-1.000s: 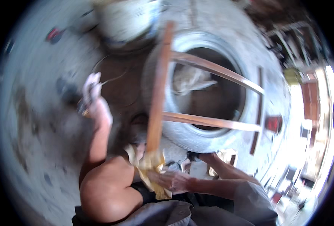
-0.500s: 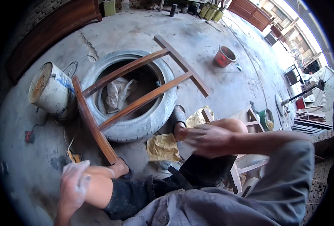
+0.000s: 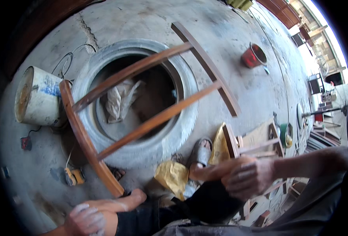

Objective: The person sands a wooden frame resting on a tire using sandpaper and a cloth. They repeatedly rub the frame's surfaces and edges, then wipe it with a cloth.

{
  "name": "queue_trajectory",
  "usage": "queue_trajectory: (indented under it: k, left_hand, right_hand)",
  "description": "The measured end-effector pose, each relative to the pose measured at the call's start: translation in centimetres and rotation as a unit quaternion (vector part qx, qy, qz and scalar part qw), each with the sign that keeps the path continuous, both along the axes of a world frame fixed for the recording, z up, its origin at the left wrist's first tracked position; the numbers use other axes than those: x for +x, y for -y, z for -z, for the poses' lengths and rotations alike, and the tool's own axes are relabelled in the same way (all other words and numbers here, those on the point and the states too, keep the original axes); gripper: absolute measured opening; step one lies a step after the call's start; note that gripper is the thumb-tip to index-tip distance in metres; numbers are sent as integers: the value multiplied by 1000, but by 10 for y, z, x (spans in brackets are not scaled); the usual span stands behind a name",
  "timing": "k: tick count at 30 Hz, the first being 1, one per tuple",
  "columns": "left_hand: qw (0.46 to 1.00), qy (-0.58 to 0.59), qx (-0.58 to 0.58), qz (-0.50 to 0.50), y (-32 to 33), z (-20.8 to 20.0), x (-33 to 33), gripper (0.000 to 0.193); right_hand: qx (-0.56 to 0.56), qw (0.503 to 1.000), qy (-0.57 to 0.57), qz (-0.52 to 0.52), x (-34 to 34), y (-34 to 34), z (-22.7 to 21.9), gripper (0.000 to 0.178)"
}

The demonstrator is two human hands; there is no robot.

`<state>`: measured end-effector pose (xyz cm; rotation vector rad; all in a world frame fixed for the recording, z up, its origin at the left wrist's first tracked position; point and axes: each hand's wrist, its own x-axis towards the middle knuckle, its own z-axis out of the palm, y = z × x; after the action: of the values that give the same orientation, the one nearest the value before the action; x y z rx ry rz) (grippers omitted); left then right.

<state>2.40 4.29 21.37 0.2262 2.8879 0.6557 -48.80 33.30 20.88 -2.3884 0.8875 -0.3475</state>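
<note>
My left hand [image 3: 85, 220], whitish with dust, rests over my left knee with its fingers bent loosely and nothing seen in them. On my right leg lies my right hand [image 3: 247, 179], slightly blurred; its fingers are curled in, and whatever they hold, if anything, is hidden. In front of me a brown wooden frame [image 3: 154, 120], two long rails between two crosspieces, lies across a large grey tyre [image 3: 174, 147]. Neither hand touches the frame. A crumpled pale plastic bag [image 3: 119, 102] sits inside the tyre. Crumpled yellowish sheets [image 3: 172, 177] lie by my sandalled right foot [image 3: 201, 153].
A paint-stained white bucket [image 3: 40, 96] lies on its side left of the tyre. Near my left leg is a yellow-and-black power tool [image 3: 75, 176] with a cord. A red bucket [image 3: 254, 56] stands far right. Other wooden frame pieces [image 3: 260, 147] crowd my right side.
The view has tilted down and closer to the tyre. My right hand, blurred in motion before, is now steadier on my right leg. My left hand stays at my left knee.
</note>
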Motion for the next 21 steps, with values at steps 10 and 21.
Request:
queue_trajectory:
  k: [10,21]
  left_hand:
    - [982,65,176,36,61,14,-32,28]
    - [977,159,77,-121,-24,-51,-33,30]
  right_hand:
    - [146,974,175,1,-33,28,19,36]
    - [241,963,-11,118,30,-28,-48,33]
